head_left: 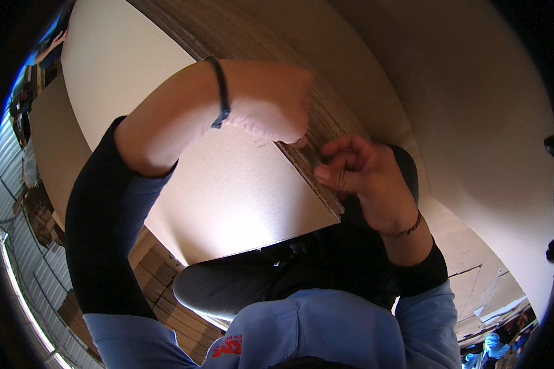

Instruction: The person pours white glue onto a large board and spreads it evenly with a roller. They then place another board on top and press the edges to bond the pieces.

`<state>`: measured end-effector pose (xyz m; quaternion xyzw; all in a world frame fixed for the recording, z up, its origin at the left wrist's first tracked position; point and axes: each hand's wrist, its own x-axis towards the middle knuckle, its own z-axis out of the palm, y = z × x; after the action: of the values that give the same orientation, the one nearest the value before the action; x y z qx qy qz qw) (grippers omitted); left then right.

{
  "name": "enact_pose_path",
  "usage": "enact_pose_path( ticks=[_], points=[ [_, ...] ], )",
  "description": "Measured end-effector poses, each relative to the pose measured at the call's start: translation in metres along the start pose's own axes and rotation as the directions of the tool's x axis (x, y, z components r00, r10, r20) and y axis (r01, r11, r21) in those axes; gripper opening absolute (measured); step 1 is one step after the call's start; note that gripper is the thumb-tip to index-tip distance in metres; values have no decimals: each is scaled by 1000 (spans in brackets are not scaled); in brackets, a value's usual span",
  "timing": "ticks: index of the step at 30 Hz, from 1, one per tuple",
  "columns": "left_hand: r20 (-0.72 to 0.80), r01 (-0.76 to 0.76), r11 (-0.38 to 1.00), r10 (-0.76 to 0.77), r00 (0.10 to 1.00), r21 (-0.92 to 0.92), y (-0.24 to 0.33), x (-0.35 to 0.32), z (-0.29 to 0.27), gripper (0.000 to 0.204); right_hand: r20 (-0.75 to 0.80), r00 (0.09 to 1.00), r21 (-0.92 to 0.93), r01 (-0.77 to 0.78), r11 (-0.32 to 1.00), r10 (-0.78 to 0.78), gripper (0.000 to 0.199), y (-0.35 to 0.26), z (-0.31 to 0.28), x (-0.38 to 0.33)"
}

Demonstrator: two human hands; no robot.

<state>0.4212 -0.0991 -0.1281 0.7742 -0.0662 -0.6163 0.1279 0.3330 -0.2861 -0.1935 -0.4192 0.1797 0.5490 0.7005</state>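
- Background: big pale cardboard panels fill the view; stacked flat cartons at 7 o'clock, a blue-gloved co-worker far off at 4 o'clock.
- I see one stack of corrugated sheets (240, 184) at centre, edge running toward 11 o'clock.
- Left hand (271, 104), one, fisted, thumb pinching the stack's edge at 12 o'clock.
- Right hand (357, 172), one, fingers curled against that edge at 2 o'clock, not clamped.
- Judgement: sheets light, stiff, creasable; best gripped at the edge, both hands.
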Motion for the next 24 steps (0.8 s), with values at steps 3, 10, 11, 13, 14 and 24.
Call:
enact_pose_path(
  ticks=[3,10,11,13,14,24],
  points=[
    [-1,47,994,-47,999,100,7,3,-1,19,13,1000,31,-6,999,6,44,0,-2,2],
    [-25,-45,990,49,999,133,-5,-3,0,20,-41,959,-312,255,915,-282,50,5,10,-10],
    [-39,-102,990,106,994,95,-12,-10,1,22,-32,940,-350,308,885,-340,51,7,11,-14],
    [-119,-220,969,232,965,112,-27,-19,4,28,-96,922,-438,298,848,-374,54,9,14,-20],
    [-177,-273,947,302,937,167,-34,-24,9,31,-99,892,-479,345,807,-440,56,11,15,-22],
    [-524,-579,777,609,595,247,-59,0,54,32,-80,644,-759,455,466,-761,47,43,12,-20]
  ],
)
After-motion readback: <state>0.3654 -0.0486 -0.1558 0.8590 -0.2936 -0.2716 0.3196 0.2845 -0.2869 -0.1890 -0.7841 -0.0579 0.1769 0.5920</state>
